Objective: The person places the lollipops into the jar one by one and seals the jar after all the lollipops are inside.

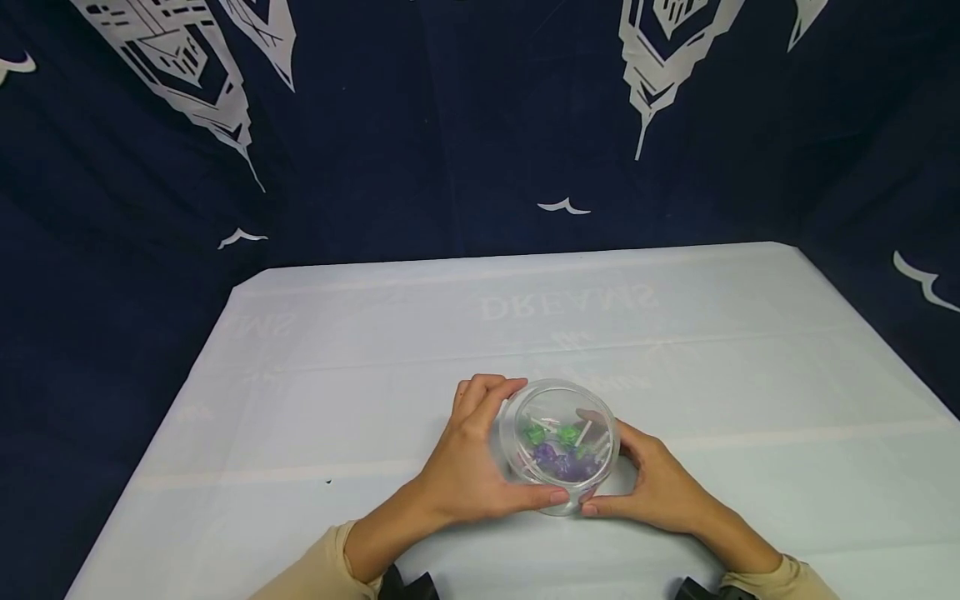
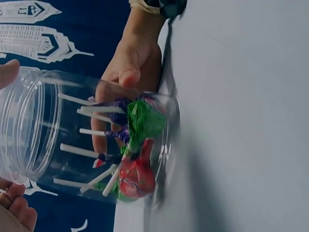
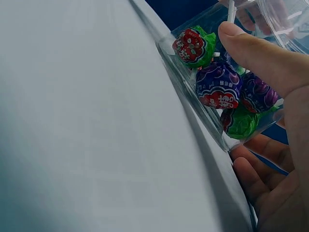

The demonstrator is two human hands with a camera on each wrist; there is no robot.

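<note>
A clear plastic jar (image 2: 72,121) stands upright on the white cloth, its transparent round lid (image 1: 551,400) uppermost. Inside lie several wrapped lollipops with white sticks; a green one (image 2: 145,118) and a red one (image 2: 137,179) show in the left wrist view, a purple one (image 3: 218,87) in the right wrist view. With thumb and fingers spread around the lid, my left hand (image 1: 472,462) grips the jar's top. Lower down, my right hand (image 1: 663,487) holds the jar's body between thumb and fingers. Some of its fingers appear through the clear wall.
White cloth (image 1: 360,375) with faint mirrored lettering covers the table. Dark blue fabric (image 1: 450,125) with white printed shapes hangs behind and at both sides. A tiny dark speck (image 1: 327,481) lies to the left of the left hand.
</note>
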